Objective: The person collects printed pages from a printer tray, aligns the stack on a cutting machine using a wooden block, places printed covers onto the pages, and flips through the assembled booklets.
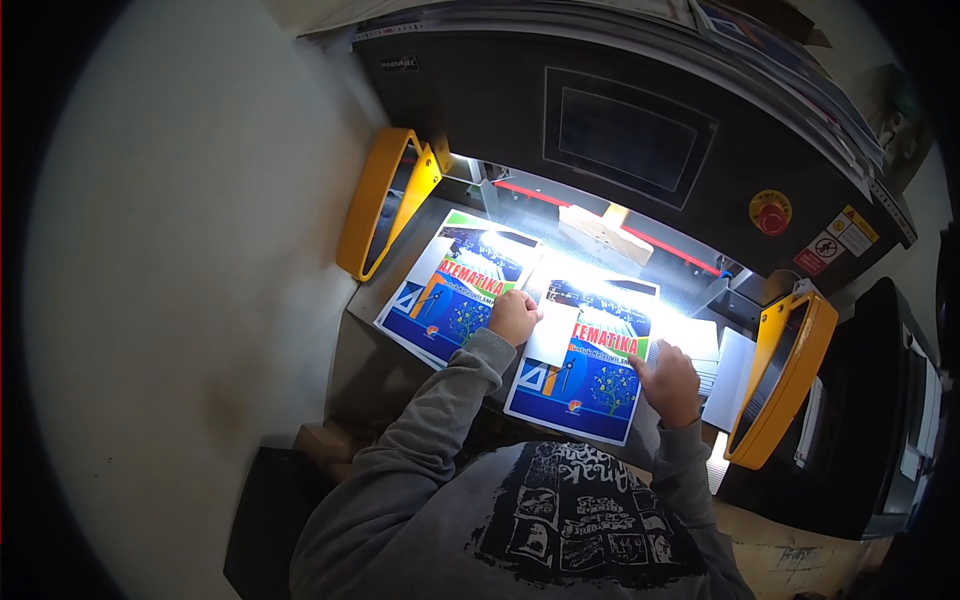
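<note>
Two printed maths book covers lie side by side on the machine's bed, blue at the bottom with red "MATEMATIKA" lettering: a left cover [430, 320] and a right cover [605, 395]. A plain white slip [548, 345] overlaps the left part of the right cover. My left hand [514, 318] is closed between the covers, its fingertips at the slip's upper left edge. At the right cover's right edge, my right hand [668, 383] is closed, with its thumb on the cover and the other fingers curled, partly hidden.
A dark machine front with a screen [627, 135] and red stop button [770, 218] rises behind the bed. Yellow guards stand at left [370, 215] and right [790, 385]. Stacked white paper [700, 350] sits beyond my right hand. Bright light washes out the back.
</note>
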Motion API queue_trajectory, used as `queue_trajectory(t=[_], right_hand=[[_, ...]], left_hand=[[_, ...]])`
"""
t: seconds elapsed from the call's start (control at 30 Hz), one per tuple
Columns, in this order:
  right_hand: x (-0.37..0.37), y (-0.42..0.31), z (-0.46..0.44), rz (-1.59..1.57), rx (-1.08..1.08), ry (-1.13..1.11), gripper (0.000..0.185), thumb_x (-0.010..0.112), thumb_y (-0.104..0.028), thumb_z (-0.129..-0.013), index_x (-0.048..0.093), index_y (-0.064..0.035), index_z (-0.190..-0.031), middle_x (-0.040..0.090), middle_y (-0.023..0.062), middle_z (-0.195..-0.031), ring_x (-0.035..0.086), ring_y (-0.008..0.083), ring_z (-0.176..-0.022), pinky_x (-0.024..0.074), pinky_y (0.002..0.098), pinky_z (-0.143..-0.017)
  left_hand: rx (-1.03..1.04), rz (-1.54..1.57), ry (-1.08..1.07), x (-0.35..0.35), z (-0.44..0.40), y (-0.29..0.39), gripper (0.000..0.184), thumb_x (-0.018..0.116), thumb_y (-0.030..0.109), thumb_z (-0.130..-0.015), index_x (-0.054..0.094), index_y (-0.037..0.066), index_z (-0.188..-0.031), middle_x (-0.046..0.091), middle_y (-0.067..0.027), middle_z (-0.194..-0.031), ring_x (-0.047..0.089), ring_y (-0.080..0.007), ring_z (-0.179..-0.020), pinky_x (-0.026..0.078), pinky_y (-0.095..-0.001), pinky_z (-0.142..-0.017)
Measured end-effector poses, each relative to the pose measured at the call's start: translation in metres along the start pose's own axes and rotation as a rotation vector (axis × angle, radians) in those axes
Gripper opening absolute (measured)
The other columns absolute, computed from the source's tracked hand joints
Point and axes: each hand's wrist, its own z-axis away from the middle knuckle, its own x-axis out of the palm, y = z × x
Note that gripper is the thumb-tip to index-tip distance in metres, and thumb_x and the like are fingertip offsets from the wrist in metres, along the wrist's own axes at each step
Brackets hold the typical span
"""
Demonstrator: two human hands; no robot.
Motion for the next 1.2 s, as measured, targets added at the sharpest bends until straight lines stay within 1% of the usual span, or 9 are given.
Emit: queue_trajectory(t=[0.07,0.13,0.2,0.33,0.53,0.9,0.97,1.03,1.2], right_hand=[[0.015,-0.014,-0.010,-0.073,-0.047,0.116,0.038,0.067,-0.031,-0.084,0.061,0.0002,-0.105,0.058,0.0148,-0.080,0.058,0.0300,-0.074,0.0464,0.0415,-0.063],[0.033,-0.041,-0.015,-0.418,-0.258,0.067,0.036,0.064,-0.027,-0.086,0.061,-0.0079,-0.117,0.057,0.0130,-0.084,0.057,0.0287,-0.073,0.0449,0.0403,-0.064],[0.062,-0.053,-0.017,-0.327,-0.345,-0.006,0.036,0.062,-0.026,-0.087,0.061,-0.0141,-0.121,0.054,0.0097,-0.084,0.055,0.0270,-0.072,0.0436,0.0394,-0.063],[0.081,-0.054,-0.018,-0.191,-0.432,0.044,0.030,0.059,-0.028,-0.088,0.064,-0.0142,-0.115,0.050,0.0089,-0.082,0.052,0.0248,-0.074,0.0411,0.0381,-0.064],[0.087,-0.057,-0.015,-0.185,-0.394,0.095,0.027,0.059,-0.024,-0.088,0.067,-0.0138,-0.111,0.048,0.0085,-0.080,0.052,0.0240,-0.074,0.0396,0.0376,-0.065],[0.085,-0.057,-0.014,-0.165,-0.372,0.098,0.029,0.062,-0.022,-0.086,0.066,-0.0118,-0.113,0.050,0.0082,-0.082,0.053,0.0233,-0.077,0.0408,0.0367,-0.068],[0.075,-0.055,-0.007,-0.383,-0.303,0.146,0.036,0.064,-0.021,-0.084,0.062,-0.0079,-0.118,0.056,0.0106,-0.091,0.056,0.0254,-0.084,0.0425,0.0375,-0.073],[0.053,-0.041,0.007,-0.274,-0.217,0.311,0.047,0.065,-0.021,-0.083,0.055,-0.0029,-0.126,0.058,0.0139,-0.103,0.057,0.0286,-0.095,0.0431,0.0387,-0.079],[0.051,-0.001,0.048,-0.467,0.226,0.157,0.054,0.062,-0.022,-0.087,0.045,0.0030,-0.132,0.056,0.0205,-0.115,0.053,0.0354,-0.106,0.0381,0.0441,-0.096]], left_hand=[[0.008,-0.011,-0.007,-0.001,-0.001,-0.001,0.017,0.076,0.013,-0.071,0.070,0.000,-0.079,0.069,-0.0153,-0.074,0.068,-0.0237,-0.069,0.054,-0.0333,-0.067],[0.019,-0.018,-0.017,0.001,-0.002,0.000,0.017,0.076,0.013,-0.071,0.070,-0.001,-0.079,0.069,-0.0155,-0.074,0.068,-0.0239,-0.069,0.054,-0.0336,-0.067],[-0.001,-0.016,-0.026,-0.001,-0.004,0.000,0.016,0.077,0.016,-0.069,0.070,0.002,-0.072,0.068,-0.0180,-0.077,0.067,-0.0309,-0.074,0.054,-0.0387,-0.071],[0.027,-0.126,-0.055,-0.001,-0.014,0.004,0.018,0.075,0.015,-0.071,0.069,-0.001,-0.077,0.068,-0.0182,-0.073,0.067,-0.0293,-0.070,0.054,-0.0371,-0.068],[0.004,-0.211,0.005,0.020,-0.026,-0.003,0.018,0.068,0.017,-0.077,0.068,-0.001,-0.079,0.067,-0.0226,-0.082,0.066,-0.0362,-0.080,0.052,-0.0428,-0.075],[-0.006,-0.230,-0.156,-0.018,0.058,0.001,0.017,0.066,0.018,-0.081,0.065,0.002,-0.081,0.066,-0.0204,-0.085,0.063,-0.0379,-0.085,0.050,-0.0469,-0.077],[0.027,-0.240,-0.131,-0.022,0.056,0.004,0.015,0.063,0.014,-0.079,0.068,0.000,-0.080,0.066,-0.0212,-0.081,0.065,-0.0367,-0.080,0.051,-0.0438,-0.074],[0.043,-0.180,-0.087,-0.025,0.052,0.005,0.015,0.063,0.014,-0.079,0.068,0.000,-0.080,0.066,-0.0212,-0.081,0.065,-0.0368,-0.080,0.051,-0.0438,-0.074],[-0.006,-0.033,-0.111,-0.011,0.042,0.006,0.014,0.061,0.013,-0.078,0.066,0.000,-0.082,0.065,-0.0237,-0.086,0.063,-0.0388,-0.087,0.051,-0.0470,-0.079]])
